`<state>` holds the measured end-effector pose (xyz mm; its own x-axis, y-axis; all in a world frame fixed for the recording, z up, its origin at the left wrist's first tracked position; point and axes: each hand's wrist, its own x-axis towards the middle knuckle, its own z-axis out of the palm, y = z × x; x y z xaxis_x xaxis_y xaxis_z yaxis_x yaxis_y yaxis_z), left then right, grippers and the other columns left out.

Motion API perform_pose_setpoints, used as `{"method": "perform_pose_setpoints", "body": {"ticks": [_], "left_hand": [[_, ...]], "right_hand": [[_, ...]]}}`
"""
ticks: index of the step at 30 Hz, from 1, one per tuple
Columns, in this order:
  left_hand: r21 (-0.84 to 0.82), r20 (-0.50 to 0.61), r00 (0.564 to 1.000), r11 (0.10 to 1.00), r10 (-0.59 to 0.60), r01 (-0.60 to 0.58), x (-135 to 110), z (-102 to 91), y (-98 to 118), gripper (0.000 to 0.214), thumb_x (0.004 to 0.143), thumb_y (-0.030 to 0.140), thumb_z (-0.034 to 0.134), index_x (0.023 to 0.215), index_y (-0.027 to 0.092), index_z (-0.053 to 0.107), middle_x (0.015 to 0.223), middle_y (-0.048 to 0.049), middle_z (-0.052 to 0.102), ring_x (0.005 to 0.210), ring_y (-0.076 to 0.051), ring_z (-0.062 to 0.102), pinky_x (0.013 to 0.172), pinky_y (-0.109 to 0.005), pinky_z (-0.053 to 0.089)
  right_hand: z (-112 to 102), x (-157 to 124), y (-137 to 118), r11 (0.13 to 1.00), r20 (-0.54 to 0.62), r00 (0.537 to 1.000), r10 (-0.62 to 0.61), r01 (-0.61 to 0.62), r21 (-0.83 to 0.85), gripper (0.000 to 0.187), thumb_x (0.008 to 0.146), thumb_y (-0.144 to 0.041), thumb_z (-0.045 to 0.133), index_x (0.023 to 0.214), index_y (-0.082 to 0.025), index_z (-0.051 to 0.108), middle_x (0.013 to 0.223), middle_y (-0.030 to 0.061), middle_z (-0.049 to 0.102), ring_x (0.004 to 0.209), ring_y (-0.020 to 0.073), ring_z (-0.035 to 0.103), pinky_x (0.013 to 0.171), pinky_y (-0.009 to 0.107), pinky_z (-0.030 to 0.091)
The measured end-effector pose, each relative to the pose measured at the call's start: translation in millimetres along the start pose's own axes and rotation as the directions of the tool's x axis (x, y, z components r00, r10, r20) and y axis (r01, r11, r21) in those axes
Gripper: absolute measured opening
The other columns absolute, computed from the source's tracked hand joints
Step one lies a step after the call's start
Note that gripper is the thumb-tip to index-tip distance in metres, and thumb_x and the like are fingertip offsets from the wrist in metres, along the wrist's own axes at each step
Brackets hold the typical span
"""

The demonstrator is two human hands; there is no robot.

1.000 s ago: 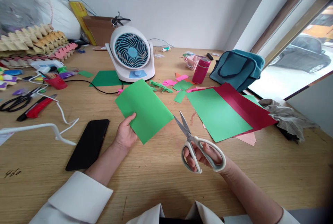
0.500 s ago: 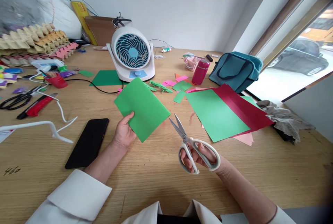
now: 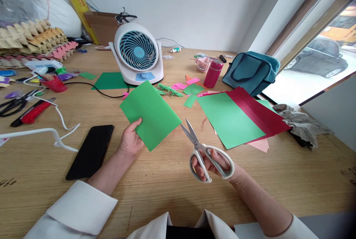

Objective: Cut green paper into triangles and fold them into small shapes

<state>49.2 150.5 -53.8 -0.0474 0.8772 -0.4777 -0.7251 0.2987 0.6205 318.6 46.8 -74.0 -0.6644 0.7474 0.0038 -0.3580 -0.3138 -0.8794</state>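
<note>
A sheet of green paper (image 3: 151, 115) is gripped along its lower left edge by my left hand (image 3: 131, 139), thumb on top and the other fingers hidden beneath. My right hand (image 3: 213, 161) has its fingers through the white-and-grey handles of a pair of scissors (image 3: 197, 145). The blades are parted and point up and left, with their tips close to the paper's right corner; whether they touch it I cannot tell. Beyond the sheet lie small green paper cut-outs (image 3: 170, 90) and green scraps (image 3: 190, 100).
Light green paper (image 3: 229, 118) and dark red sheets (image 3: 257, 113) lie on the right, before a teal bag (image 3: 251, 72) and red bottle (image 3: 213, 73). A white fan (image 3: 138, 52) stands behind. On the left are a black phone (image 3: 90, 152), black scissors (image 3: 16, 104) and red cutter (image 3: 36, 112).
The view has shifted slightly, so most things sit a little farther left. Both hands keep hold of the paper and scissors in nearly the same pose.
</note>
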Motion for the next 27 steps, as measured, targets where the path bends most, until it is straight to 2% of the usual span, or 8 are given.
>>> {"method": "perform_pose_setpoints", "body": {"ticks": [8, 15, 27], "left_hand": [[0.039, 0.04, 0.999, 0.999, -0.004, 0.002, 0.0, -1.5, -3.5, 0.03, 0.089, 0.01, 0.054, 0.115, 0.011, 0.068, 0.092, -0.0074, 0.078, 0.081, -0.021, 0.074, 0.082, -0.034, 0.061], [0.038, 0.061, 0.998, 0.999, -0.013, 0.011, 2.7, -4.0, -4.4, 0.027, 0.09, 0.008, 0.053, 0.112, 0.012, 0.069, 0.092, -0.0061, 0.079, 0.08, -0.019, 0.074, 0.076, -0.031, 0.061], [0.031, 0.067, 0.998, 0.999, -0.016, 0.014, 5.2, -5.6, -3.1, 0.028, 0.089, 0.008, 0.055, 0.113, 0.012, 0.069, 0.092, -0.0064, 0.079, 0.081, -0.02, 0.075, 0.075, -0.031, 0.061]], "right_hand": [[2.0, 1.8, -2.6, 0.999, -0.019, 0.999, 0.03, -0.029, 0.023, 0.064, 0.088, -0.073, 0.048, 0.096, -0.011, 0.063, 0.073, 0.0052, 0.06, 0.057, 0.0129, 0.057, 0.05, 0.024, 0.045], [4.1, 2.9, -2.0, 0.999, -0.079, 0.996, -0.047, 0.046, -0.012, 0.059, 0.09, -0.069, 0.05, 0.093, -0.012, 0.064, 0.068, 0.0019, 0.054, 0.054, 0.0097, 0.051, 0.046, 0.02, 0.04], [5.2, 0.8, 1.9, 0.998, -0.129, 0.99, -0.056, 0.055, -0.008, 0.052, 0.091, -0.063, 0.053, 0.091, -0.012, 0.064, 0.059, -0.0013, 0.053, 0.043, 0.0067, 0.047, 0.038, 0.016, 0.033]]}}
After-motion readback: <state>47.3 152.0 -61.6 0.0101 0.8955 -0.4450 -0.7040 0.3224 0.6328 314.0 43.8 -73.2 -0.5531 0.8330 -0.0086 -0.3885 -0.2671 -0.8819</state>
